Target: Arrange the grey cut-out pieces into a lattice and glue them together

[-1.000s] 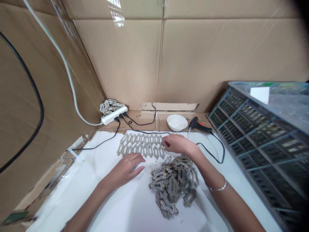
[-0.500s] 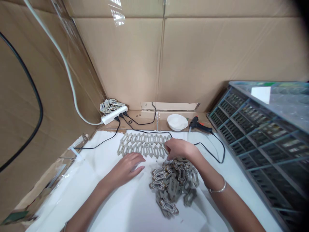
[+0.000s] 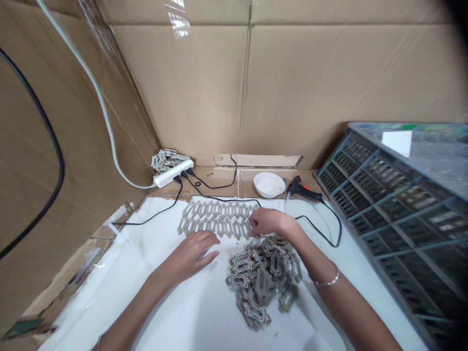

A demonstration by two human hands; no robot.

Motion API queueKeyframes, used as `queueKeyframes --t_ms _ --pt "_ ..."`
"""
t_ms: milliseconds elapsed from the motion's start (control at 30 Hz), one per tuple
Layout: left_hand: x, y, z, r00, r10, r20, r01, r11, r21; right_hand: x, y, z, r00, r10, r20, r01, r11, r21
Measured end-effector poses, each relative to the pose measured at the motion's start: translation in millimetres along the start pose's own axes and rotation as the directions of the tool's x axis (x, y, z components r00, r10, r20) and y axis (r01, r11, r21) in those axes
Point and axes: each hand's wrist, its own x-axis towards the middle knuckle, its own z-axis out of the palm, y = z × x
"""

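Two neat rows of flat grey-brown cut-out pieces [image 3: 215, 218] lie on the white table sheet [image 3: 175, 312]. A loose pile of the same pieces [image 3: 261, 278] lies nearer to me. My right hand [image 3: 269, 222] is at the right end of the rows, fingers curled in a pinch on a piece there. My left hand [image 3: 192, 253] rests flat on the sheet just below the rows, fingers stretched out, holding nothing.
Cardboard walls enclose the table. At the back lie a white power strip [image 3: 172, 174], black cables, a white bowl [image 3: 269, 185] and a black glue gun [image 3: 303, 191]. A blue-green plastic crate [image 3: 402, 204] with compartments stands on the right.
My right hand dipped toward the pile and came back to the right end of the rows. The left hand has stayed put.
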Motion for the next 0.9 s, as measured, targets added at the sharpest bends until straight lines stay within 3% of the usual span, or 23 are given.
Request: queueKeyframes --t_ms 367,667,900 --pt "-0.5 0.4 -0.6 1.0 -0.01 0.003 0.01 1.0 -0.003 12.5 2.3 5.4 0.996 -0.014 0.092 0.007 0.996 0.083" --pt "-0.5 0.0 -0.6 1.0 0.005 -0.02 -0.005 1.0 -0.01 18.7 12.6 6.4 0.997 -0.072 -0.033 0.075 0.992 0.097" --pt "-0.1 1.9 -2.3 1.0 -0.003 -0.01 0.003 1.0 -0.023 23.2 21.6 7.9 0.986 -0.163 -0.029 0.164 0.943 0.288"
